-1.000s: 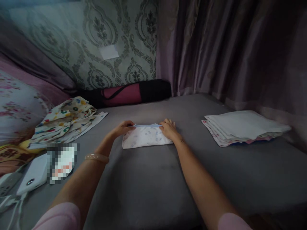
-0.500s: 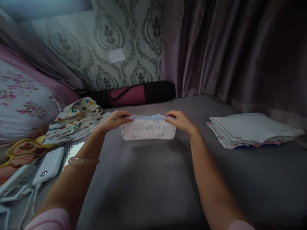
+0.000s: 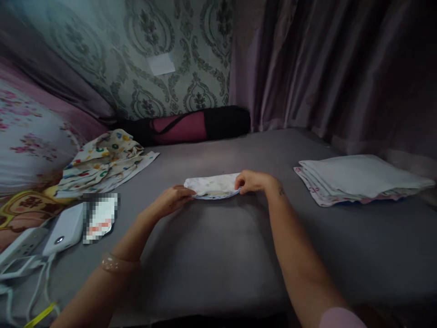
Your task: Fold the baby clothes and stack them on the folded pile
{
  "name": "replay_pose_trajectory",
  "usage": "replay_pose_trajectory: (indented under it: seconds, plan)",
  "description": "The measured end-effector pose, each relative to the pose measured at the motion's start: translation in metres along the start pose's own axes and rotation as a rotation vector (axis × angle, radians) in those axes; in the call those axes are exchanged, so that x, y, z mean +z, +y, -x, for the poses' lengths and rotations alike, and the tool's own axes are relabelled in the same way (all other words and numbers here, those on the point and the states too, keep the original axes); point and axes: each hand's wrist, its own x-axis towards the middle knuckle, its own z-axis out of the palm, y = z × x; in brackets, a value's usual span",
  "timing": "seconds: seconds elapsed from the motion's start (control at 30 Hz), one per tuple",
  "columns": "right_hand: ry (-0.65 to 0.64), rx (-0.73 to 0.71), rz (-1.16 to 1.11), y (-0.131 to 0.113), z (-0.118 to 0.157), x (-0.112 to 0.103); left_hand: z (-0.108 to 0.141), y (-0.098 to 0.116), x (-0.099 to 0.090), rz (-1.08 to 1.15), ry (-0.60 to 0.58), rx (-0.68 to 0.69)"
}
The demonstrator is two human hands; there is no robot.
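Note:
A small folded white cloth (image 3: 213, 184) with faint prints and a bluish edge lies low over the grey sheet, in the middle of the view. My left hand (image 3: 175, 199) pinches its near left corner between thumb and fingers. At the near right corner, my right hand (image 3: 251, 181) grips the edge with bent fingers. The cloth's near edge sags slightly between the hands.
A stack of folded cloths (image 3: 362, 177) lies at the right. At the left are a crumpled patterned cloth (image 3: 105, 157), a white power bank (image 3: 64, 230), a blurred-out phone (image 3: 101, 216) and a power strip (image 3: 23, 246). Against the wall rests a pink and black bag (image 3: 184, 125).
The cloth has been tipped down from its upright, hanging position and now looks narrower, its bluish edge towards me. Both hands have moved lower and nearer. The view has shifted slightly.

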Motion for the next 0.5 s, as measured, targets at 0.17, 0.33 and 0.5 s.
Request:
replay_pose_trajectory:
  seconds: [0.17, 0.33, 0.5]
  plan:
    - [-0.094, 0.028, -0.014, -0.001, 0.000, 0.001, 0.002, 0.017, -0.006, 0.085, -0.030, 0.035]
    - [0.118, -0.053, 0.072, -0.016, -0.002, 0.003, -0.010, 0.023, -0.003, 0.088, 0.119, -0.224]
    - [0.515, -0.176, 0.277, -0.049, -0.027, 0.041, -0.036, 0.023, 0.023, -0.129, 0.174, -0.257]
